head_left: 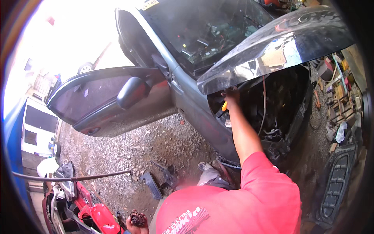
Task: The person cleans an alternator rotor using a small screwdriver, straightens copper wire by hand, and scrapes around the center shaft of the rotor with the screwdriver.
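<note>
My right hand reaches under the raised hood of a grey car, at the near side of the engine bay. Its fingers are lost in shade, so I cannot make out their grip. Just beside the wrist is a small yellow piece with a dark part below it. Low in the view, my left hand is closed around a dark, lumpy part, held away from the car.
The front door stands wide open on the left. Black plastic pieces lie on the gravel. A long bar crosses above red body parts. At right are a black panel and piled scrap.
</note>
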### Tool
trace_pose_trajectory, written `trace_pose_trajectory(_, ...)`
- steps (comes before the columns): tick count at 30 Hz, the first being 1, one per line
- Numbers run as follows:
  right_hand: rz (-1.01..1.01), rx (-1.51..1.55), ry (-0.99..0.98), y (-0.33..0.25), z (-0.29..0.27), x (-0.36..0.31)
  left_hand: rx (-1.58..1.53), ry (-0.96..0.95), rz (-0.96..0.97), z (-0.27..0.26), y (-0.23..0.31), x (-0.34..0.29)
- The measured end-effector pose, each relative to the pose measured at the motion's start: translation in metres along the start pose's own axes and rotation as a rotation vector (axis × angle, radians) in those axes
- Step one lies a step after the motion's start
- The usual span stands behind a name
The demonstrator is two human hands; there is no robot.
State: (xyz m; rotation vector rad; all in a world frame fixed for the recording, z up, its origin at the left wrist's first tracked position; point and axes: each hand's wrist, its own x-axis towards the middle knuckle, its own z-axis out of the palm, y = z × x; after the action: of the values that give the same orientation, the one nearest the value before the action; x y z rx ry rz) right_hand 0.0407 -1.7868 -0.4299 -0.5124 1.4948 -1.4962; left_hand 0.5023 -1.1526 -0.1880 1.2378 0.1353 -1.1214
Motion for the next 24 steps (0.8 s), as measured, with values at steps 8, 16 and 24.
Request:
trace_pose_trajectory(8, 0.129, 0.002, -0.205, -0.031, -0.031, -0.157, -0.088, -0.335, -0.083, 0.018, 0.002, 0.036)
trace_pose_trajectory(16, 0.398, -0.383, -1.455, -0.045, 0.034, -0.462, 0.051, -0.405, -0.013, 0.042, 0.035, 0.025)
trace_pose_trajectory(24, 0.444, -0.474, -1.790, -0.023, 0.050, -0.689, -0.086, -0.578, 0.126, -0.126, 0.072, -0.056)
